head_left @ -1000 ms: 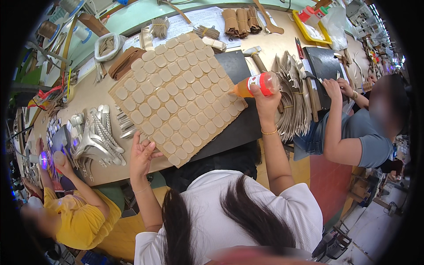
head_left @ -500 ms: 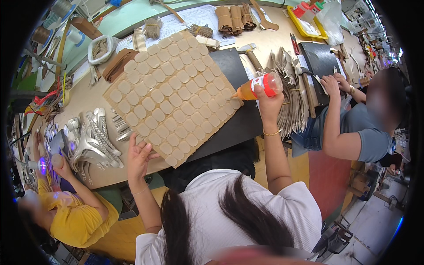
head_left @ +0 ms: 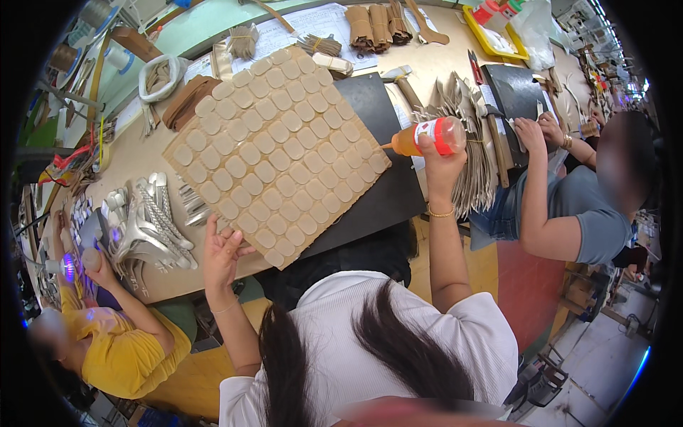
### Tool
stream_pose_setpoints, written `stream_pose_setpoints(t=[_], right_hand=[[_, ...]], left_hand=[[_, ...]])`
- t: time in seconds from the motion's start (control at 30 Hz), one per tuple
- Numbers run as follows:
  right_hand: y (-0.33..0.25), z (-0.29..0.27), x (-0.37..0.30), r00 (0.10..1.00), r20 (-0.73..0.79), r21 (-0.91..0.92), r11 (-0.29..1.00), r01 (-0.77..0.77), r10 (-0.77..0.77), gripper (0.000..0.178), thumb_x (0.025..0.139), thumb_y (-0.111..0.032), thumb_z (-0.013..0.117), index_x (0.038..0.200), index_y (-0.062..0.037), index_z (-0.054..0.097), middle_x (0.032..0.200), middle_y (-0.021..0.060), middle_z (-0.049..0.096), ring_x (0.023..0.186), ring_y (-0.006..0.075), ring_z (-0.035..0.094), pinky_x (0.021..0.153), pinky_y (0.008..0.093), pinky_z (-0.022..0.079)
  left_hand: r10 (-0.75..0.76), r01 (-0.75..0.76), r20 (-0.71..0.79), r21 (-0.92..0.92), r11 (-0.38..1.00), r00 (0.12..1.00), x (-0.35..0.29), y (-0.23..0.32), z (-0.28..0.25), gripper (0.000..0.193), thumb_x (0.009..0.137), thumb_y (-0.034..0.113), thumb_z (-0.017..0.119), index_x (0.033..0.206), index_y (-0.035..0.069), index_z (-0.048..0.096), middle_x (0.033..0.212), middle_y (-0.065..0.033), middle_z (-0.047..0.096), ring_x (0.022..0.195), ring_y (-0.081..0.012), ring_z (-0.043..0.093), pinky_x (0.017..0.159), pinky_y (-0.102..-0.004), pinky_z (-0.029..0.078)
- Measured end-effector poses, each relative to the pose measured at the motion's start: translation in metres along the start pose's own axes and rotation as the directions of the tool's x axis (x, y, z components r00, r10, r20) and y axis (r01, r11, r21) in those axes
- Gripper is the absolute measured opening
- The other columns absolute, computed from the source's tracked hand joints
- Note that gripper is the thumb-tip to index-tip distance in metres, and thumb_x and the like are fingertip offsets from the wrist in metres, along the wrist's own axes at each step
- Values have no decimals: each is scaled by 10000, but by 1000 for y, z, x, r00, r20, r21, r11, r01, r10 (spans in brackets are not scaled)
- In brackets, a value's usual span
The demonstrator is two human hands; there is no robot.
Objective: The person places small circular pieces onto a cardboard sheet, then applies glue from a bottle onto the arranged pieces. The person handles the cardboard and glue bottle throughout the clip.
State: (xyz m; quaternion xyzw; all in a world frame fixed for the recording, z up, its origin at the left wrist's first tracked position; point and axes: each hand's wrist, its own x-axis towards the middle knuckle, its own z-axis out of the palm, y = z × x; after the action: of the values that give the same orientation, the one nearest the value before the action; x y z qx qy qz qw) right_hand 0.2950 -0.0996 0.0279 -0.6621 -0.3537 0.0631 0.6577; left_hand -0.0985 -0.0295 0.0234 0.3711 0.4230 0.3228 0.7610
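My right hand [head_left: 444,171] is wrapped round a squeeze bottle [head_left: 405,141] of amber liquid with a red-and-white label. The bottle lies nearly level, its nozzle pointing left at the right corner of a brown sheet [head_left: 290,250]. Rows of beige rounded pads [head_left: 272,178] cover that sheet; whether the nozzle touches it I cannot tell. At the sheet's lower left edge is my left hand [head_left: 222,255], fingers apart and partly bent, with fingertips at the edge. Beneath the sheet's right side lies a black board [head_left: 373,107].
Silvery braided straps [head_left: 153,228] lie left of the sheet. Bundled strips [head_left: 462,156] and a hammer [head_left: 496,142] lie to the right. Brown rolls [head_left: 370,32] and a yellow tray [head_left: 498,35] stand farther back. One person works on each side of me.
My right hand has moved the bottle a little to the right, so its nozzle has shifted toward the sheet's right corner. The sheet has slid slightly left; my left hand has barely moved.
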Motion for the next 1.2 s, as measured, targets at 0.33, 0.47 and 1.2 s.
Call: stream_pose_setpoints(t=[0.33, 0.47, 1.2], right_hand=[[4, -2, -8, 996, 45, 18, 997, -74, 73, 417, 708, -309, 819, 908, 10, 641, 822, 27, 647, 744, 99, 592, 711, 263, 490], [7, -2, -13, 988, 116, -34, 995, -96, 100, 422, 690, -301, 830, 913, 3, 640, 817, 35, 649, 736, 99, 595, 700, 264, 491], [2, -14, -13, 987, 129, -147, 986, -73, 92, 448, 677, -341, 828, 887, 10, 646, 786, 50, 658, 702, 123, 611, 670, 274, 495]], left_hand=[[13, -13, 18, 8, 1000, 1000, 1, 0, 1, 613, 893, 76, 579, 1373, 73, 199, 1125, -161, 600, 940, -211, 644, 670, -309, 591], [1, -1, -2, 20, 1000, 1000, 0, 0, 0, 610, 891, 62, 571, 1375, 69, 200, 1111, -155, 605, 924, -210, 648, 662, -307, 591], [-22, 22, -11, 25, 999, 1000, 1, 3, 1, 609, 893, 50, 561, 1381, 77, 197, 1092, -149, 620, 927, -206, 648, 661, -315, 592]])
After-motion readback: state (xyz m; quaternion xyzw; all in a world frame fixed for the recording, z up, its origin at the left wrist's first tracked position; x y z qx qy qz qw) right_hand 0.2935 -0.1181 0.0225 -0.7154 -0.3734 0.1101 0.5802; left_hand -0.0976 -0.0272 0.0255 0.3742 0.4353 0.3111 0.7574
